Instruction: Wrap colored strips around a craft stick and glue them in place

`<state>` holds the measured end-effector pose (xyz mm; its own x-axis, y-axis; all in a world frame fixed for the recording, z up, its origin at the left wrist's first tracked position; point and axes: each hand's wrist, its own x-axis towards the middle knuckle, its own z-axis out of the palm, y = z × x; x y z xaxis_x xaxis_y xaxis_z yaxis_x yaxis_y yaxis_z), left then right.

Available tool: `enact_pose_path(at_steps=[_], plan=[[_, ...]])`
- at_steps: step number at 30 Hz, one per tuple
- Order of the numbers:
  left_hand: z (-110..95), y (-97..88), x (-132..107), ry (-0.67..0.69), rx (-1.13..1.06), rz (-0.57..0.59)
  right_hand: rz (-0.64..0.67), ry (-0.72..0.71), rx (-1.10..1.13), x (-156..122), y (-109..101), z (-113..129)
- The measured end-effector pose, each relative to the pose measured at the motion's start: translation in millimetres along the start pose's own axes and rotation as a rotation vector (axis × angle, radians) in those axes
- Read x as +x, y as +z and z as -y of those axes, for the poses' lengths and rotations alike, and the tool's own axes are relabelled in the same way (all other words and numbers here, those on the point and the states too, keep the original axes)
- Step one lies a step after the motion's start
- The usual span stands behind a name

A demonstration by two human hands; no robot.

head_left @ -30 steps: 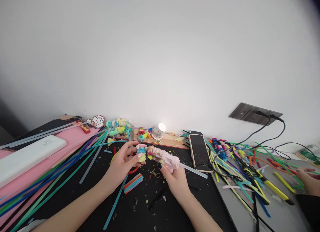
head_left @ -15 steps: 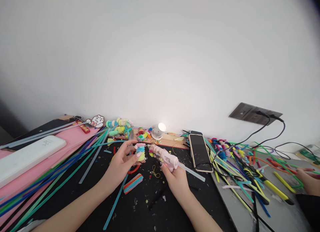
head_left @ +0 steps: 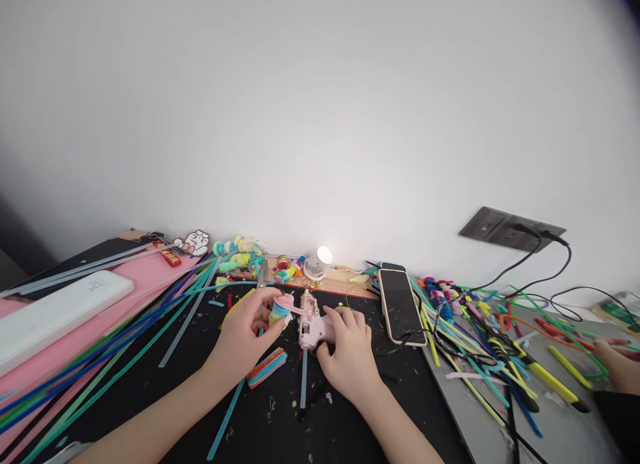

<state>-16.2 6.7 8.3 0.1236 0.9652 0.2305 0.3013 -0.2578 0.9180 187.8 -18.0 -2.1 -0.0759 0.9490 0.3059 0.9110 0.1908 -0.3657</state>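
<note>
Striped coil (head_left: 283, 309): partly behind left hand (head_left: 249, 329)
White case (head_left: 65, 317): cut off, left edge
Co-worker's hand (head_left: 618, 367): cropped right
Cup print (head_left: 316, 267): I can't read

One head-worn camera looks forward and down from the near side, close above the desk (head_left: 280, 434). The far wall (head_left: 320, 117) fills the view's upper half.

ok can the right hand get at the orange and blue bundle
Probably yes, reaching over: the right hand is at the pink glue gun, which with its translucent stick lies between it and the bundle, but both look low.
</note>
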Motion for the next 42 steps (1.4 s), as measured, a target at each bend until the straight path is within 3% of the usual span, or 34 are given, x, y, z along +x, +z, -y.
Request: enact_pose_path(at_steps=[4, 7, 13, 24, 33, 42], plan=[[-0.3, 1.6, -1.0, 0.056, 0.114, 0.024, -0.103, -0.124, 0.183, -0.6, -9.4, 4.0], [0.8, 3.5, -3.5, 0.100, 0.165, 0.072, -0.101, -0.229, 0.303, -1.5, -11.8, 5.9], [-0.3, 4.7, -6.7, 0.149, 0.162, 0.132, -0.148, -0.302, 0.367, -1.9, -7.2, 6.8], [0.0, 7.4, -7.5, -0.041, -0.195, 0.273, -0.104, -0.226, 0.426, -4.3, -7.4, 8.5], [7.2, 10.8, -7.3, -0.091, -0.480, 0.393, -0.069, -0.178, 0.487, -2.7, -7.0, 7.9], [-0.9, 9.6, -7.8, -0.157, -0.662, 0.491, -0.032, -0.175, 0.529, -3.2, -7.4, 9.5]])
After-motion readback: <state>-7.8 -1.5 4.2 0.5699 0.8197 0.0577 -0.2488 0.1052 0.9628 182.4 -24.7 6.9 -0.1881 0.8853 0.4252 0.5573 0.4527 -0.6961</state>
